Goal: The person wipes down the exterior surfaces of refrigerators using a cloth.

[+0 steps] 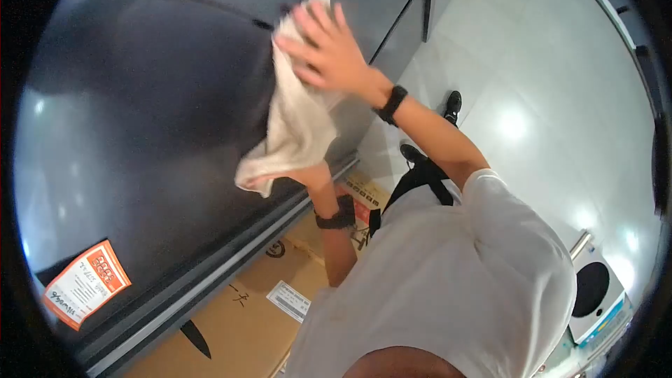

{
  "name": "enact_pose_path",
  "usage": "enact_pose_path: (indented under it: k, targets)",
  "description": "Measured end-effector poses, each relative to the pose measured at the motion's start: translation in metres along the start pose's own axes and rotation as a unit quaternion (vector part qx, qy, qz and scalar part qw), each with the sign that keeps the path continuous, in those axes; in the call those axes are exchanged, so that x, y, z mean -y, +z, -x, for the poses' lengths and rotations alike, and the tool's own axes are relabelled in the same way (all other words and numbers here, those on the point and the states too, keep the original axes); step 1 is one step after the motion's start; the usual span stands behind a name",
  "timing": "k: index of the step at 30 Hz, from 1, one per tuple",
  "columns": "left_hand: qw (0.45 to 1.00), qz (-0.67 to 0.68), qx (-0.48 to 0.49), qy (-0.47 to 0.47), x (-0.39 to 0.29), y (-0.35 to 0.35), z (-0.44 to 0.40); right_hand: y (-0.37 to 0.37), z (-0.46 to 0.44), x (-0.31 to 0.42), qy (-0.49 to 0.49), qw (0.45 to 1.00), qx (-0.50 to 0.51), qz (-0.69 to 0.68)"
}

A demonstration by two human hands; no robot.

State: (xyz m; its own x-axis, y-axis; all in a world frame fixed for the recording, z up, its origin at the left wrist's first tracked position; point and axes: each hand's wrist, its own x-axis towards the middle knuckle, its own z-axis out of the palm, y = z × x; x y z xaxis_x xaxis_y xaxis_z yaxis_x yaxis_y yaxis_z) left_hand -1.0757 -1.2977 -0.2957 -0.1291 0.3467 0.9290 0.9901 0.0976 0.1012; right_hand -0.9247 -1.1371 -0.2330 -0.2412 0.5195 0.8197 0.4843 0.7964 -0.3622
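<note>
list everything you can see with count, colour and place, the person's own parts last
panels: at least two, dark, left and top
cloth: 1, cream, against the panels
tag: 1, orange and white, lower left
rail: 1, grey, along the panels' lower edge
cartons: count unclear, brown, below the rail
label: 1, white, on a carton
floor: 1, pale, right
device: 1, white and black, lower right
shoes: 2, black, on the floor
shirt: 1, white, bottom
wristbands: 2, dark, one per wrist
right hand: 1, bare, cloth's upper part
left hand: 1, bare, cloth's lower end
</note>
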Motion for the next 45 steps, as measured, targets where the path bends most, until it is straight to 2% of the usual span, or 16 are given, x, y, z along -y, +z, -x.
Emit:
enact_pose_path:
  k: [3, 6, 9, 13, 16, 20, 23, 24, 26, 29, 34, 37, 39, 42, 44, 45]
  targets:
    - [0.992, -0.033, 0.125, -0.001, -0.027, 0.009, -0.099, -0.01, -0.06, -0.045, 0.018, 0.99, -0.135, -0.026]
    - [0.992, -0.098, 0.079, 0.027, -0.064, 0.044, -0.145, 0.003, -0.063, -0.089, 0.059, 0.979, -0.194, -0.018]
    - [0.97, -0.164, 0.16, 0.084, -0.077, 0.07, -0.119, 0.024, 0.001, -0.121, 0.238, 0.933, -0.247, -0.111]
    - [0.874, -0.138, 0.464, -0.044, -0.14, 0.103, -0.077, 0.031, 0.094, -0.128, 0.465, 0.873, -0.121, -0.081]
    - [0.938, -0.063, 0.339, 0.039, -0.158, 0.136, -0.064, 0.016, 0.07, -0.147, 0.489, 0.845, -0.147, -0.16]
    - [0.953, 0.05, 0.261, 0.145, -0.207, 0.184, -0.097, -0.032, -0.006, -0.191, 0.367, 0.861, -0.204, -0.288]
    - [0.962, 0.12, 0.191, 0.155, -0.254, 0.225, -0.139, -0.112, -0.072, -0.22, 0.316, 0.805, -0.208, -0.457]
    - [0.966, 0.142, 0.143, 0.163, -0.241, 0.189, -0.131, -0.122, -0.06, -0.173, 0.301, 0.788, -0.196, -0.499]
    - [0.957, 0.242, 0.122, 0.106, -0.258, 0.162, -0.136, -0.163, -0.055, -0.142, 0.22, 0.791, -0.172, -0.544]
    - [0.961, 0.248, 0.08, 0.091, -0.28, 0.155, -0.131, -0.194, -0.027, -0.133, 0.14, 0.813, -0.128, -0.551]
    - [0.968, 0.232, 0.008, 0.099, -0.292, 0.165, -0.148, -0.206, -0.024, -0.135, 0.221, 0.704, -0.125, -0.663]
    - [0.962, 0.264, -0.013, 0.067, -0.292, 0.15, -0.167, -0.209, -0.041, -0.108, 0.275, 0.613, -0.221, -0.707]
    - [0.939, 0.342, -0.039, 0.015, -0.289, 0.146, -0.176, -0.214, -0.047, -0.106, 0.245, 0.645, -0.26, -0.675]
    - [0.954, 0.288, -0.07, -0.051, -0.273, 0.12, -0.193, -0.217, -0.057, -0.093, 0.188, 0.737, -0.25, -0.6]
    - [0.949, 0.292, -0.04, -0.111, -0.256, 0.106, -0.19, -0.205, -0.046, -0.092, 0.17, 0.86, -0.188, -0.442]
    - [0.946, 0.307, -0.009, -0.107, -0.303, 0.108, -0.204, -0.24, -0.047, -0.127, 0.171, 0.895, -0.18, -0.371]
